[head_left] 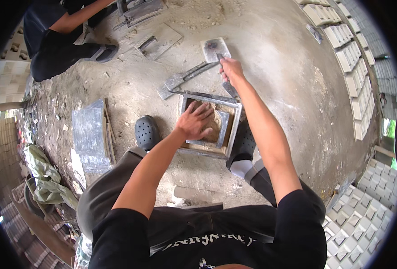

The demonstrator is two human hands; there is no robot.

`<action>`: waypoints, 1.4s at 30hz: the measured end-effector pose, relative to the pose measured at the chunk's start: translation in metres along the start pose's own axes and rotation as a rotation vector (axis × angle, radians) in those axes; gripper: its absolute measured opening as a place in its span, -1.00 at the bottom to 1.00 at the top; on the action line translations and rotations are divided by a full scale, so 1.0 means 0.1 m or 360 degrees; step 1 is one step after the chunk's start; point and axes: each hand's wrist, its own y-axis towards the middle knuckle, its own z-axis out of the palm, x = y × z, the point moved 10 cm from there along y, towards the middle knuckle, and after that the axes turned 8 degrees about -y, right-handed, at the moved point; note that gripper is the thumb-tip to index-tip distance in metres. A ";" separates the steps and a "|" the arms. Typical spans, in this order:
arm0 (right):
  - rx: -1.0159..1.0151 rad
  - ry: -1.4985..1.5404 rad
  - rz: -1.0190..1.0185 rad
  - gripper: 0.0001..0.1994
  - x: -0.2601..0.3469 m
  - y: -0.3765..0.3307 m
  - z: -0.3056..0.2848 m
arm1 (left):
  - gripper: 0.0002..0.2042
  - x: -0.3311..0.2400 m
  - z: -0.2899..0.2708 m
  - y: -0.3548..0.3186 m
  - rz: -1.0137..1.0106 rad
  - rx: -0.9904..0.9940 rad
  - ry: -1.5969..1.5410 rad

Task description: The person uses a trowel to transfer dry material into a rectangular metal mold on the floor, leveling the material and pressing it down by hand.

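Note:
A rectangular mould frame (203,153) rests on the ground between my feet, with sandy, damp-looking mix (214,131) inside it. My left hand (195,121) lies on that mix, palm down and fingers spread. Beyond the frame, my right hand (231,71) is wrapped round the handle of a square-bladed trowel (210,44). The trowel's grey blade is at the ground and bears a dark smear. Close to my right hand lies a long metal piece with a flat end (175,82). A grey inner piece (224,126) shows inside the mould; my left hand covers part of the interior.
Another person (59,45) crouches at the upper left beside a similar mould (141,12). Flat grey boards (88,132) lie left of my foot. Rows of pale cast blocks (353,76) line the right side, with patterned blocks (357,224) stacked at the lower right.

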 end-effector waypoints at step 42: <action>0.0188 0.0302 0.0273 -0.54 -1.23 -3.41 -0.42 | -0.28 0.47 -0.16 1.15 -0.0239 0.0011 -0.1690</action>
